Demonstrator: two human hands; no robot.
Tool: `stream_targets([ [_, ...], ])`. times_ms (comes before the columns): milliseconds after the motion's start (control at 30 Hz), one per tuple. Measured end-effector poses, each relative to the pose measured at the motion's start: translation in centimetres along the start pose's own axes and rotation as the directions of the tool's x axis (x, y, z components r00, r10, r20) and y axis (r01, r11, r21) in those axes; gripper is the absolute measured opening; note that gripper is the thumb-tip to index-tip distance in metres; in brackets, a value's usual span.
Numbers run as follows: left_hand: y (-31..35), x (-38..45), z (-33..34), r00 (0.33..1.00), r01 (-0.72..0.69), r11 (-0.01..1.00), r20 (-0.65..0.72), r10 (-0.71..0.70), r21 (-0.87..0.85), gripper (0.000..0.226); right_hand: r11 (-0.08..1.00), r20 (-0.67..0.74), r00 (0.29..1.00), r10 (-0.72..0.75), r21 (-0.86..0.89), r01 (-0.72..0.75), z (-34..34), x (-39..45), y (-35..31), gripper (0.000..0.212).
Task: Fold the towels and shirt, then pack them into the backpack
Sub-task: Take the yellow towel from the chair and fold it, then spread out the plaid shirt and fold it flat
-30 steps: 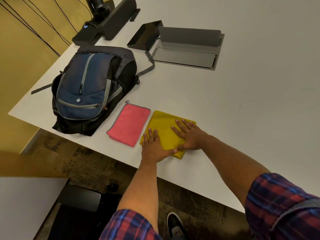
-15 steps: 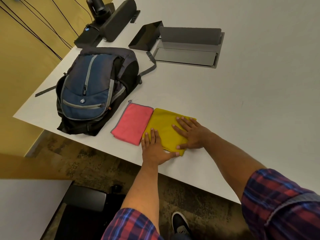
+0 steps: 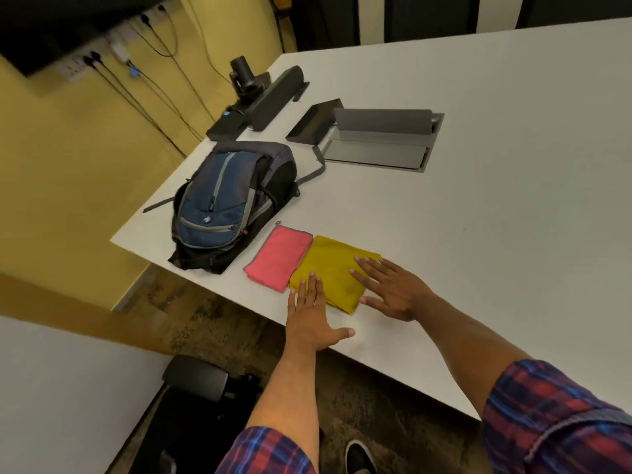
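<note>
From the head camera, 2 bare hands lie flat on a white table (image 3: pixel 478 234). The left hand (image 3: pixel 309 318) is spread with straight fingers; its fingertips rest on the near left corner of a folded yellow towel (image 3: pixel 330 268), while the palm and thumb sit on the bare tabletop just in front of it. The right hand (image 3: pixel 390 290) is also released and flat, its fingers stretched across the right edge of the same towel, thumb pointing back toward the left hand. Neither hand grasps anything.

Just left of the left hand's fingertips, touching the yellow towel's left edge, lies a folded pink towel (image 3: pixel 278 258) with a grey hem. Further left and beyond it, a blue and black backpack (image 3: pixel 225 206) lies on the table near its corner, front pockets up, zips apparently closed.

Well beyond both hands, a grey hatch (image 3: pixel 379 142) in the tabletop stands open, with a black box (image 3: pixel 313 121) beside it, and a black camera (image 3: pixel 244 77) with a long black bar (image 3: pixel 277 97) further off. Checked sleeves cover both upper arms. Below the table edge, 1 black shoe (image 3: pixel 359 456) shows on a dark floor.
</note>
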State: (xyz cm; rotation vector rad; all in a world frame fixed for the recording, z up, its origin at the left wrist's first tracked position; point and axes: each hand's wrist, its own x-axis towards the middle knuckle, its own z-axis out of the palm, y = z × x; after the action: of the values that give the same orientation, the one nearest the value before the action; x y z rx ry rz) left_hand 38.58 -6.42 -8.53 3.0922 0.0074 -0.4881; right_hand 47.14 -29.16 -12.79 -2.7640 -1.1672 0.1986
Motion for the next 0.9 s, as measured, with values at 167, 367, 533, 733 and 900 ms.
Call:
stream_targets([
  [167,1.9,-6.0,-3.8,0.991,0.104,0.995,-0.082,-0.103,0.006,0.146,0.974,0.013,0.980,-0.199,-0.107,0.199,-6.5,-0.8,-0.4,0.072],
  [367,2.3,-14.0,-7.0,0.943,0.276,0.961,-0.196,-0.268,0.016,0.134,0.801,0.120,0.856,-0.503,-0.307,0.514,-14.2,-0.2,-4.4,0.073],
  [533,1.3,-23.1,-7.7,0.862,0.451,0.893,-0.254,-0.438,-0.010,0.128,0.571,0.139,0.665,-0.733,-0.405,0.714,-16.9,0.1,-12.4,0.067],
  [733,-3.4,-36.5,-6.1,0.701,0.626,0.769,-0.338,-0.629,-0.133,0.120,0.438,0.034,0.495,-0.868,-0.419,0.796,-19.7,-1.1,-25.8,0.066],
  [900,-8.0,-47.6,-1.3,0.546,0.766,0.607,-0.285,-0.787,-0.209,0.117,0.535,-0.089,0.535,-0.840,-0.301,0.789,-19.5,-3.0,-35.7,0.078],
])
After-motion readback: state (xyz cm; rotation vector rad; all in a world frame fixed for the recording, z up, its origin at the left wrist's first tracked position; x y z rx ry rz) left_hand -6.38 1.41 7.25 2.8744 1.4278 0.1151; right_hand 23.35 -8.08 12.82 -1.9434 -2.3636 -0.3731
